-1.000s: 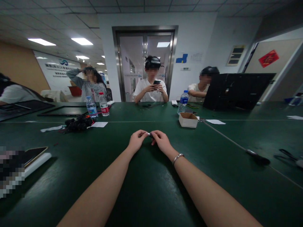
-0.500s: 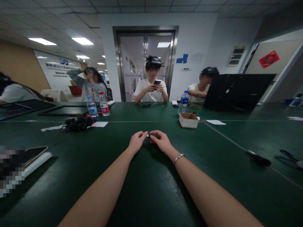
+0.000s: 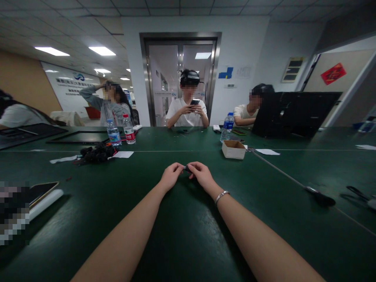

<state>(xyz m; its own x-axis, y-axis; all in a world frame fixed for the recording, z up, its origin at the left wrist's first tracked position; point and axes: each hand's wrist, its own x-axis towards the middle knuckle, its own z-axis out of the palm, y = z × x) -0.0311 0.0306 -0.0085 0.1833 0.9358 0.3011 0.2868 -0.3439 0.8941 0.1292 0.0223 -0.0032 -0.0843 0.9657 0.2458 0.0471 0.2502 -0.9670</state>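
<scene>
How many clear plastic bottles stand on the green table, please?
3: blue-labelled bottle and red-capped bottle at left, blue-capped bottle behind the pale cardboard box. A blurred shape at far right may be another.

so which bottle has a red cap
The red-labelled bottle, beside the leftmost bottle; that one and the blue-capped bottle behind the box have blue labels.

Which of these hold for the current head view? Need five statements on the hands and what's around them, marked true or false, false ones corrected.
1. The left hand and right hand meet at a small dark object. True.
2. The left wrist wears jewellery. False: the silver bracelet is on the right wrist.
3. The person opposite holds a phone. True.
4. Nothing open-topped is in view. False: a cardboard box is.
5. A red-capped bottle is visible. True.
</scene>
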